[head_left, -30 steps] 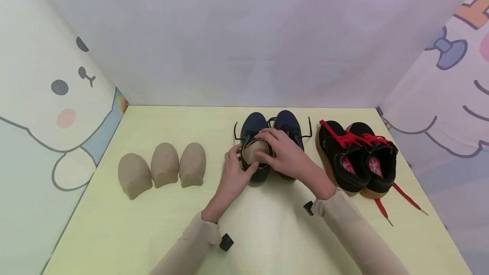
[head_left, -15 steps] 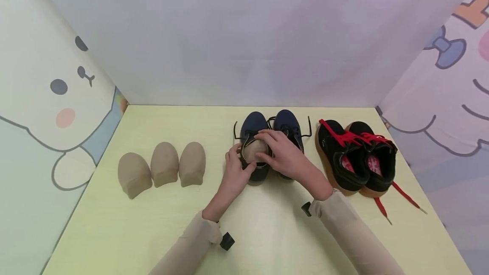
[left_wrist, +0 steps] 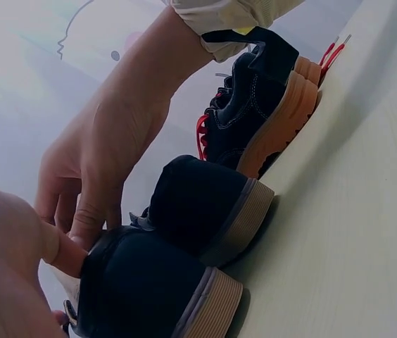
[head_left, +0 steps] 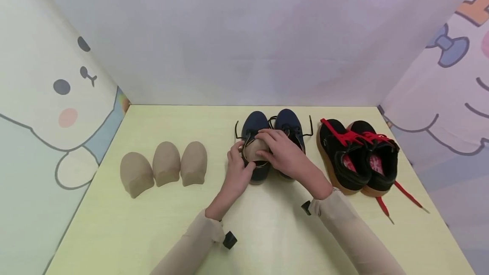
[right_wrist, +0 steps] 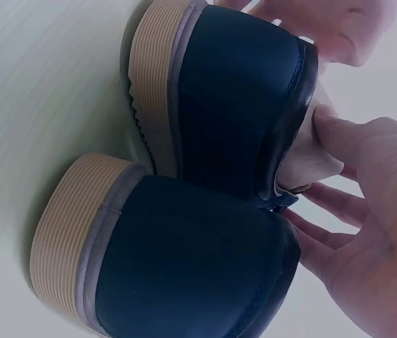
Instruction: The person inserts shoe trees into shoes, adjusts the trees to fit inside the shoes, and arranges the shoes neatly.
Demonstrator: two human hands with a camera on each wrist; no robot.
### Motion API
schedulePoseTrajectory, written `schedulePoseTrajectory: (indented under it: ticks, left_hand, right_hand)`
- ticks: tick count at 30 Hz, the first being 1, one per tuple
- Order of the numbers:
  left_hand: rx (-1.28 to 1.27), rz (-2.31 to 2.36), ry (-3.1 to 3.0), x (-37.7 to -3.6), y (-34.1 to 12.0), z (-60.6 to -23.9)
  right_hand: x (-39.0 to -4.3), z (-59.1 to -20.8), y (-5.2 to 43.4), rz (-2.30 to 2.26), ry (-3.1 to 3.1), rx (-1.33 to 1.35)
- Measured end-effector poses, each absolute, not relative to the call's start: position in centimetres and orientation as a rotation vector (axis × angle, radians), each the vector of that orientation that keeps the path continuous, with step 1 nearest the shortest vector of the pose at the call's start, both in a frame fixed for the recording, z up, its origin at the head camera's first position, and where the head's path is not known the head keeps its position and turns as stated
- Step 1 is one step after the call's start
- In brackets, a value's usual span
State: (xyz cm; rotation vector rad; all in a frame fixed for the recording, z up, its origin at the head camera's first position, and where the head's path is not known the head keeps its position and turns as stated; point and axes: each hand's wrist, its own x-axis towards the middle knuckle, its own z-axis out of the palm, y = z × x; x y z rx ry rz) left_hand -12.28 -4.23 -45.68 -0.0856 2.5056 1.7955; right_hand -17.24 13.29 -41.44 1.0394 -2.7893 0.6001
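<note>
Right grip: while my right hand (head_left: 284, 156) lies over the mouth of the left navy lace-up shoe with the ribbed tan sole (head_left: 255, 147), its fingers curl onto the rounded beige foam shoe insert (head_left: 254, 150) seated there, so the push goes toward the toe.
Left grip: my left hand (head_left: 237, 175) clasps that shoe's heel and outer side, thumb at the collar, to brace it against the push.
Insert: mostly inside the opening, its back end bulging above the collar, as my right wrist view (right_wrist: 311, 151) shows.
Shoe's place: flat on the pale yellow surface (head_left: 153, 224), toe away from me, touching its navy mate (head_left: 288, 128), which steadies the inner side.
Spare inserts: three matching beige foam inserts (head_left: 164, 166) sit in a row well to the left, within reach.
Other pair: black suede sneakers with red laces and gum soles (head_left: 357, 154) stand just right of the navy pair, openings unfilled.
</note>
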Motion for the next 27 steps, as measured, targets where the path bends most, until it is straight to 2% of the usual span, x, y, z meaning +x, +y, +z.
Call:
schedulePoseTrajectory:
  ticks: [27]
  left_hand:
    - [-0.066,1.681,2.591,-11.71,-4.23,-45.49]
  right_hand:
    - [-17.05,-42.0,12.71,0.441,-2.752,1.024]
